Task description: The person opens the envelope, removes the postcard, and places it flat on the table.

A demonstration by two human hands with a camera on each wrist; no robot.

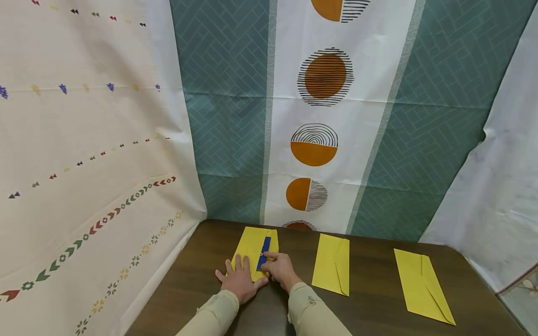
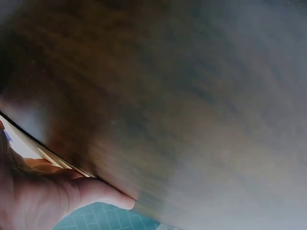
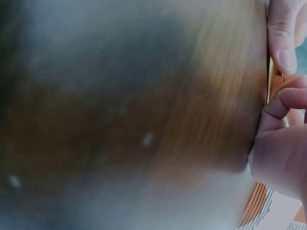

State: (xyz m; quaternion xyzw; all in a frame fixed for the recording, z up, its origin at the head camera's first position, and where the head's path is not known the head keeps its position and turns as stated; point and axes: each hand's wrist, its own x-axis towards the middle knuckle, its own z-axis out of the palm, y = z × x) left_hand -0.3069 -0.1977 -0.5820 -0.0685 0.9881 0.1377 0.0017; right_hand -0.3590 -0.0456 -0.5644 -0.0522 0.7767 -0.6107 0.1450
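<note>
On the table, a yellow envelope [image 1: 251,240] lies under both hands. A flat dark-blue strip [image 1: 265,245] with a small white mark rests lengthwise on its right part; its exact kind is unclear. My left hand [image 1: 240,282] presses flat on the envelope's lower left, fingers spread and thumb pointing right. From the right, my right hand [image 1: 280,268] holds the blue strip by its near half with curled fingers and thumb. In the right wrist view the bent right fingers [image 3: 280,108] show at the table edge, close to the left thumb [image 3: 283,38]. The left wrist view shows the left thumb [image 2: 103,191].
Two more yellow envelopes lie to the right, a middle envelope [image 1: 332,261] and a far-right envelope [image 1: 422,284], both with flaps facing up. The brown wooden table [image 1: 374,284] ends against a patterned cloth [image 1: 231,140] behind and a white cloth [image 1: 105,186] at left.
</note>
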